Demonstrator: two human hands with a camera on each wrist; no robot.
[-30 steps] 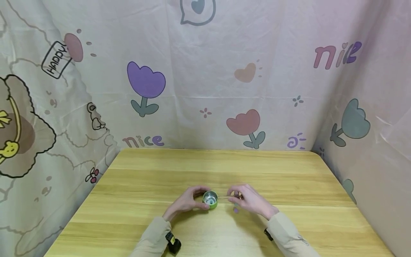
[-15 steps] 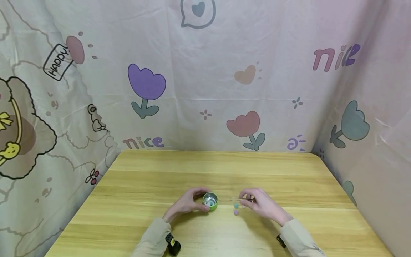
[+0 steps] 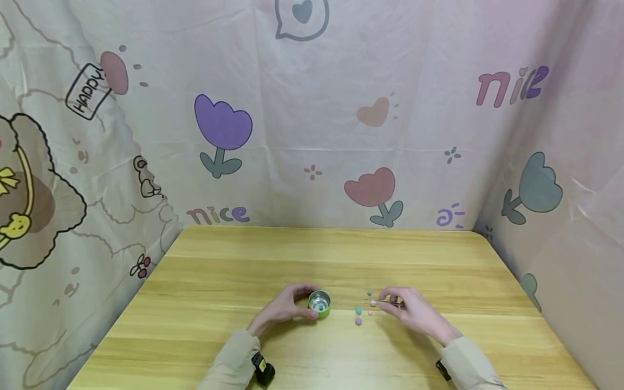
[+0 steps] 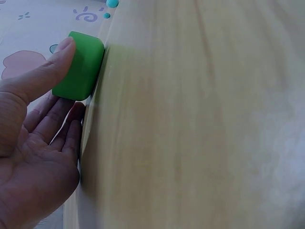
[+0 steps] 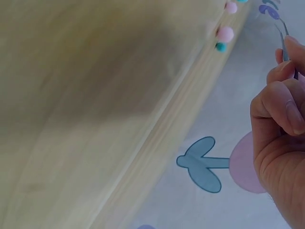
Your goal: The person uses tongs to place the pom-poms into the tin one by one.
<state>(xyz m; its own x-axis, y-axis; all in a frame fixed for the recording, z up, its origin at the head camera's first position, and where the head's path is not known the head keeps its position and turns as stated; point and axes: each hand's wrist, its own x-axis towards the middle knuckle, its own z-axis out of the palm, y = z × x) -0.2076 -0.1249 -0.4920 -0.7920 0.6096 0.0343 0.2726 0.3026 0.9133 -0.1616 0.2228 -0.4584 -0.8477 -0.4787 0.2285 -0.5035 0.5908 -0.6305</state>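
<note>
My left hand (image 3: 286,305) holds a small round green cup (image 3: 324,314) with a shiny silver inside, thumb at the near side and fingers behind. The cup stands upright on the table; something small and bluish shows inside it. In the left wrist view its green wall (image 4: 83,67) is under my thumb. My right hand (image 3: 414,311) pinches metal tweezers (image 5: 285,45), their tips pointing left above several small balls: a teal ball (image 3: 358,310), a purple ball (image 3: 358,321), a pink ball (image 3: 373,303), a tiny pink ball (image 3: 370,312) and a tiny teal ball (image 3: 369,293). No ball shows between the tips.
The wooden table (image 3: 244,260) reaches back to a patterned cloth (image 3: 302,119) that also hangs at both sides. A black device (image 3: 264,371) is strapped at my left wrist, another (image 3: 443,370) at my right wrist.
My right hand with the tweezers has moved right, from beside the cup to over the balls, uncovering more of them. My left hand and the cup have stayed put.
</note>
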